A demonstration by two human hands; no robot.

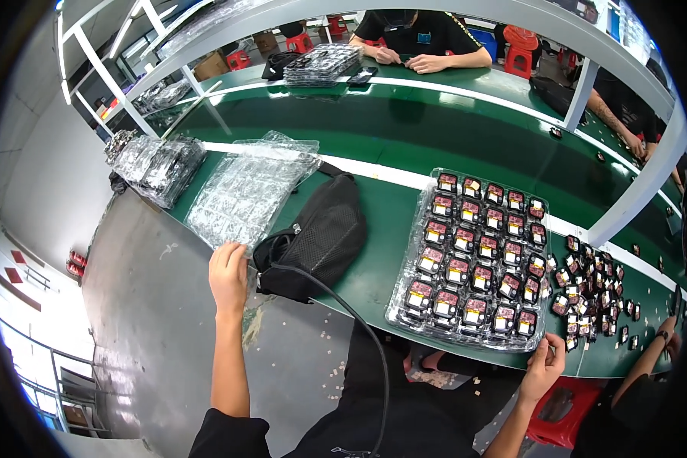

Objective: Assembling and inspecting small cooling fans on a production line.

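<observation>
I find the clear, ribbed plastic tray lying flat on the long green counter, toward its near edge, in front of me and to my right. Small black rounded-square packs with red and white faces fill it in rows. Whether it is a single tray or several nested together, I cannot tell.

My right hand is at the tray's near right corner, fingers curled, thumb against the rim; whether it grips or merely rests there, I cannot tell. My left hand is at the near edge of the crinkled, transparent plastic trays farther left, fingers bent over that edge; the closure of the pinch is not visible.

Handling assessment: the filled tray is probably moderately heavy for its thin walls, smooth and somewhat slippery, and liable to sag mid-span. Sound holds are opposite rims, with fingers beneath; a lone corner would likely twist it and tip packs out. The unfilled plastic appears light, springy and easily creased, and is best taken by its edge.

Noted nearby: a black mesh fabric bag between my hands, beside the unfilled plastic, and a loose heap of similar black packs just right of the filled tray.
</observation>
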